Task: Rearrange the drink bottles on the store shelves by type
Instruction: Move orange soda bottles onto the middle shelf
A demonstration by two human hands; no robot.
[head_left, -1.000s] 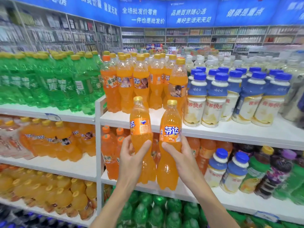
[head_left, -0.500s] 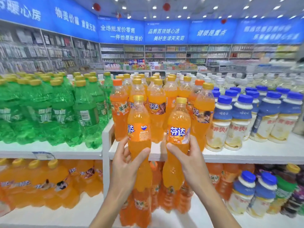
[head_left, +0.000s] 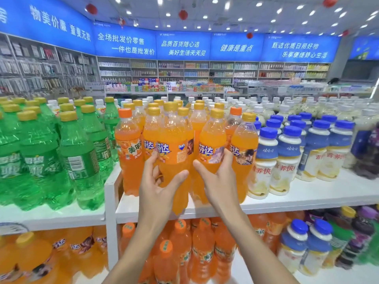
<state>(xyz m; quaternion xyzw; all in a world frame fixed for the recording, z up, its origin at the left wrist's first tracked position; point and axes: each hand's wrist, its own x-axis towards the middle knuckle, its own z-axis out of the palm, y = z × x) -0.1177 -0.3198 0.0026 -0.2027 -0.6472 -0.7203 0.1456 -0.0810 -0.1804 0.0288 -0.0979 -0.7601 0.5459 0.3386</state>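
Head view: both hands are up at the top shelf. Why hold two at once?

— My guess is they belong with the orange row. The left hand wraps the first orange bottle at its waist, thumb across the front. The right hand grips the second orange bottle the same way. Both are upright, labels facing out, right against the orange bottles already standing there.

Are they set down?

— The first is not, I'd say. Its base hangs in front of the shelf's edge. The second I cannot tell, because the hand and wrist cover its base.

Why that spot?

— Green bottles fill the left, white bottles with blue caps the right, and orange sits between. An orange-capped bottle at the left of that group carries a different label, so it may be another kind.

What else can't you make out?

— The fingers behind both bottles are hidden. Rear labels are blocked by the front row. The dark bottles at the far right are blurred and cut off. On the lower shelf, the orange bottles below are partly behind the forearms.
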